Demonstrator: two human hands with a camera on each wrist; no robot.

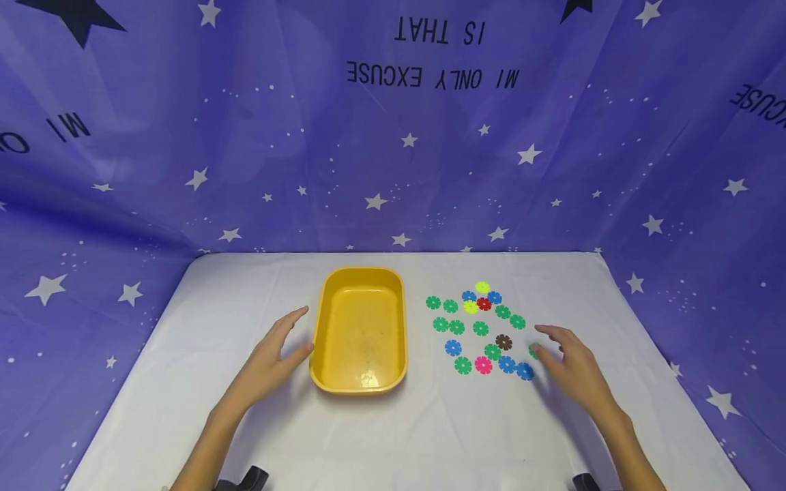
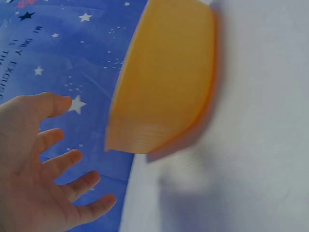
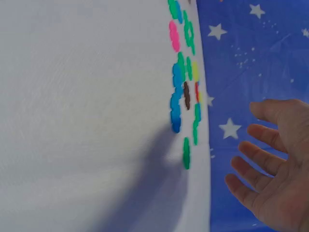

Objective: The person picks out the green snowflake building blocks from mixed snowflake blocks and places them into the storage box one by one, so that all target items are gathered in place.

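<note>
A yellow plastic tub (image 1: 362,276) stands on the white-covered table, left of several flat notched discs in green, blue, yellow, red, pink and brown. My left hand (image 1: 270,361) hovers at the tub's left side with fingers spread and nothing in it; the left wrist view shows this hand (image 2: 53,169) apart from the tub wall (image 2: 169,72). On the other side, my right hand (image 1: 574,368) is held over the right edge of the disc group, empty, fingers loosely extended. It partly covers a green disc (image 1: 533,352). Nearest to it otherwise is a blue disc (image 1: 525,372).
A pink disc (image 1: 483,365) and a brown disc (image 1: 503,342) lie among the green ones. Purple cloth (image 1: 381,157) with stars and lettering hangs behind the table (image 1: 417,443) and along both sides. Dark straps or devices show at the bottom edge near both forearms.
</note>
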